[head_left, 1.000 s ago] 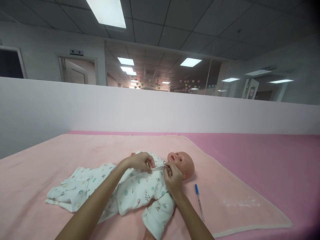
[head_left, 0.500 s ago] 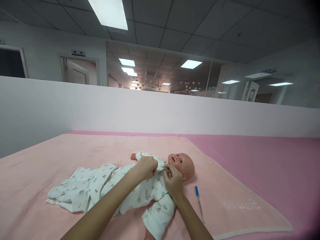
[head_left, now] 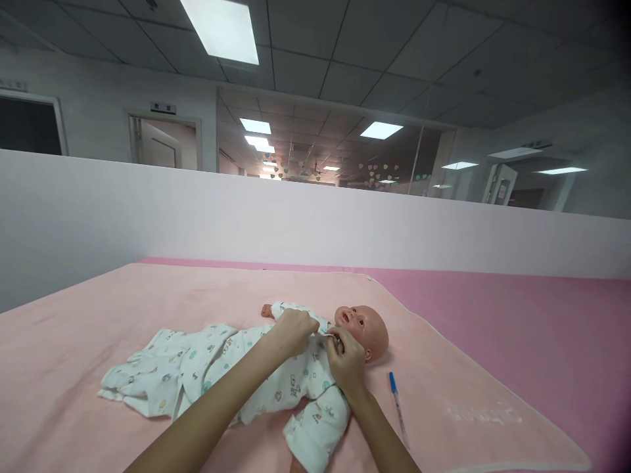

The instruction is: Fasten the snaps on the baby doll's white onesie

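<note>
A baby doll lies on its back on a pale pink blanket, head to the right. It wears a white printed romper whose legs trail off to the left. My left hand is closed, pinching the romper's fabric at the doll's chest near the collar. My right hand is closed too, pinching the collar edge just below the doll's chin. The two hands almost meet at the neckline. One small doll hand sticks out of the far sleeve.
A blue-capped pen lies on the blanket right of my right forearm. The blanket rests on a darker pink surface. A white partition wall runs behind; office doors and ceiling lights show beyond it.
My left hand has moved right along the doll's chest and closed on the fabric next to my right hand. The view has shifted slightly.
</note>
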The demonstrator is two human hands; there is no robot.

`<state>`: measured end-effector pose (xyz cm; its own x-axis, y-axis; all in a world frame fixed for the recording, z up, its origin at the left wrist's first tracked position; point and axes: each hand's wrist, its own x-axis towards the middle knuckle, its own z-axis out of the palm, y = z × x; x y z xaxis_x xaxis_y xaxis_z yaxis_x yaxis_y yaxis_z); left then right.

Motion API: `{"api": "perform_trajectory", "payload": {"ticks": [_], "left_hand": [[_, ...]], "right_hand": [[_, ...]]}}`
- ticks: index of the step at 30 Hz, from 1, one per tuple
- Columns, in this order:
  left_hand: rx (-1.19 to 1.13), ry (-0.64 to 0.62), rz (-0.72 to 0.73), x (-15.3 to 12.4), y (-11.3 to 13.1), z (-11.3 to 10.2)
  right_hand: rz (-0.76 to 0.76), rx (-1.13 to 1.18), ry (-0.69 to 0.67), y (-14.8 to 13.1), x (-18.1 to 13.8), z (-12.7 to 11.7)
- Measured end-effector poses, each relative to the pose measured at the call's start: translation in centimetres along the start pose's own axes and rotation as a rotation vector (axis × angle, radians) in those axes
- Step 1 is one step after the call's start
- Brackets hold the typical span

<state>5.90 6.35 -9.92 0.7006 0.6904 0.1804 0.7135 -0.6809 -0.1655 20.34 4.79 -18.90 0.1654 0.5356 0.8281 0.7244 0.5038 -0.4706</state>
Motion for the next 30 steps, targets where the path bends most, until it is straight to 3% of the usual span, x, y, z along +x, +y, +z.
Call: {"api": "perform_trajectory", "payload": {"ticks": [8,20,24,30], "left_hand": [[-0.056,0.050,-0.026,-0.1,-0.5,0.3],[-0.203,0.028,-0.057,-0.4,-1.1,-0.4],[-0.418,-0.071,-0.061,-0.8,-2.5,-0.6],[-0.657,-0.356,-0.157,-1.8,-4.9,-1.7]], "right_hand": [[-0.024,0.013,0.027,-0.1,0.0,-0.1],[-0.044,-0.009,0.066,-0.3,0.1,-0.4],[-0.020,-0.026,0.097,-0.3,0.1,-0.4],[-0.019,-0.041,0.091,0.0,0.0,-0.3]]}}
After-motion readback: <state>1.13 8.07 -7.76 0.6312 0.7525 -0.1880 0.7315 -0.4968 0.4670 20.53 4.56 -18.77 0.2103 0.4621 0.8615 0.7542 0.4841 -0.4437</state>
